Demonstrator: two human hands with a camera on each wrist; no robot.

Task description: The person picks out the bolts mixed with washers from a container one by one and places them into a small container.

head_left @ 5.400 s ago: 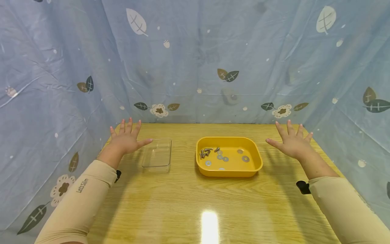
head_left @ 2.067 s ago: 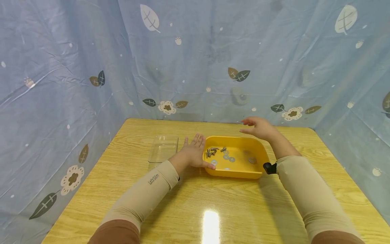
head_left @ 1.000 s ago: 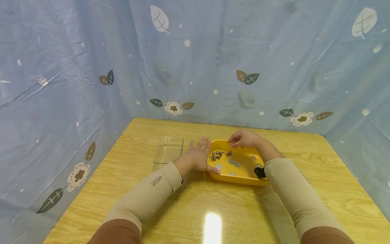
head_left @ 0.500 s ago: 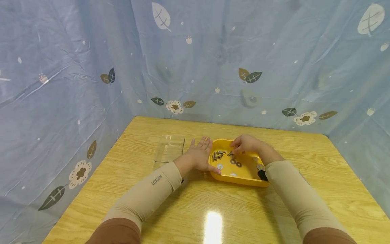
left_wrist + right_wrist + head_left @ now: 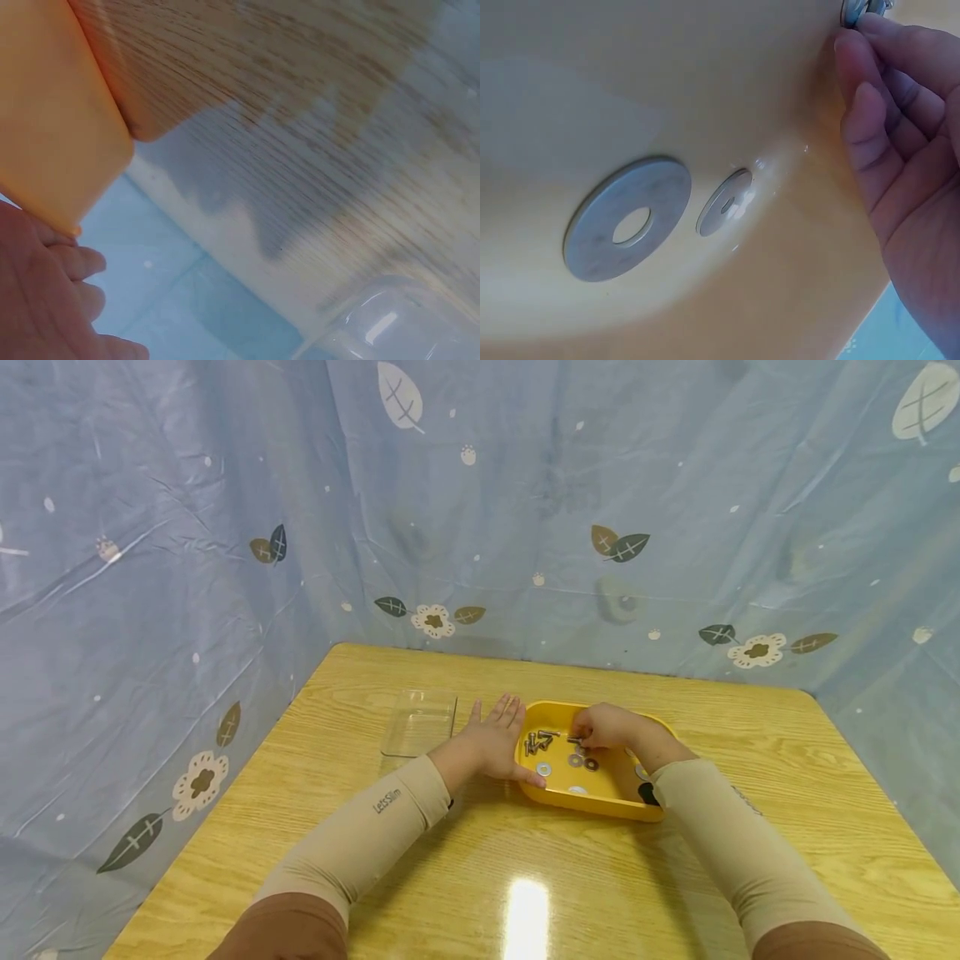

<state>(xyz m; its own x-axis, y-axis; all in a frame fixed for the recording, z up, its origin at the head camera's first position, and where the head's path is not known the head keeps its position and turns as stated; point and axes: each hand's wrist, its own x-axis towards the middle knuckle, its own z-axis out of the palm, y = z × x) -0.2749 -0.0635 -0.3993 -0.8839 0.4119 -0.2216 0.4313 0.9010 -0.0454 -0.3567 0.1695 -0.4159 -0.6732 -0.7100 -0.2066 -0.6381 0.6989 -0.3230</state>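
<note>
A yellow tray [image 5: 600, 806] on the table holds small metal screws [image 5: 536, 743] bunched at its left and several flat washers [image 5: 543, 769]. My left hand [image 5: 491, 747] rests against the tray's left side, fingers straight, thumb over the front rim. In the left wrist view its fingers [image 5: 82, 262] touch the tray's edge. My right hand [image 5: 609, 727] reaches down inside the tray, fingertips pinching a screw [image 5: 575, 740] near its middle. In the right wrist view, a washer [image 5: 851, 11] shows right at those fingertips, and a large washer [image 5: 626, 221] lies on the tray floor.
A clear plastic box [image 5: 420, 727] stands on the wooden table [image 5: 420, 877] to the left of the tray, close to my left hand. Behind the table and along its left side hangs a blue leaf-patterned curtain [image 5: 487, 510].
From wide apart above the table, both hands came to the tray. The left settled on its left side; the right lowered into it and took hold of a screw. The tray now sits slightly turned.
</note>
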